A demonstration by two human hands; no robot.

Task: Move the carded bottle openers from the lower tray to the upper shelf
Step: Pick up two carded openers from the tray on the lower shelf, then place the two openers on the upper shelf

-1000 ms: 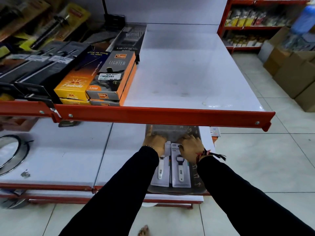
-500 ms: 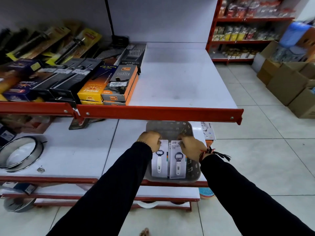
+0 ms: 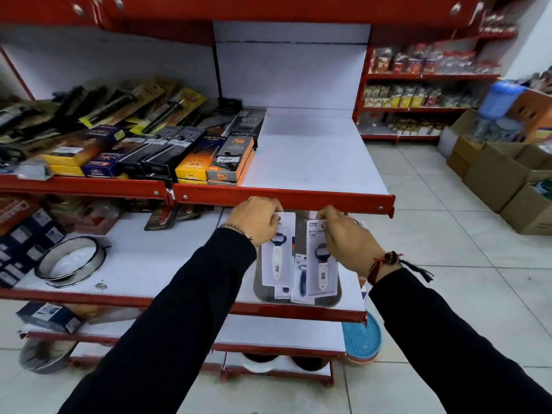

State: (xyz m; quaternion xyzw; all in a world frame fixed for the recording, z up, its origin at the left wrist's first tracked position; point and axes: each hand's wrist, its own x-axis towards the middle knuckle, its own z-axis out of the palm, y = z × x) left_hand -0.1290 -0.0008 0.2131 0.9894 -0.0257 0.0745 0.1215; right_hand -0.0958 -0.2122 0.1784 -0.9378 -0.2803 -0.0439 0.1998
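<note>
Left hand [image 3: 254,221] fingers [image 3: 270,209] pinched closed on top edge of 1 carded bottle opener [image 3: 277,258], white handle, card hanging upright just below the red front lip of the upper shelf [image 3: 313,156]. Right hand [image 3: 348,239] fingers [image 3: 328,215] likewise closed on top of a 2nd carded opener [image 3: 322,264], card text partly readable, also hanging upright. Both cards held side by side, near each other, above the grey tray [image 3: 334,297] on the lower shelf. Under them 1 more card with a blue-handled opener [image 3: 302,282] lies in the tray; another card edge beside it, too hidden to tell. Both arms in black sleeves; left wrist has a bead bracelet [image 3: 239,228], right wrist a red-black thread band [image 3: 385,261]. Upper shelf right half bare white, left half stacked with lighter boxes [image 3: 230,161]. Metal sieve [image 3: 70,261] on lower shelf, well left of tray. Cardboard cartons [image 3: 501,171] on floor at right.
</note>
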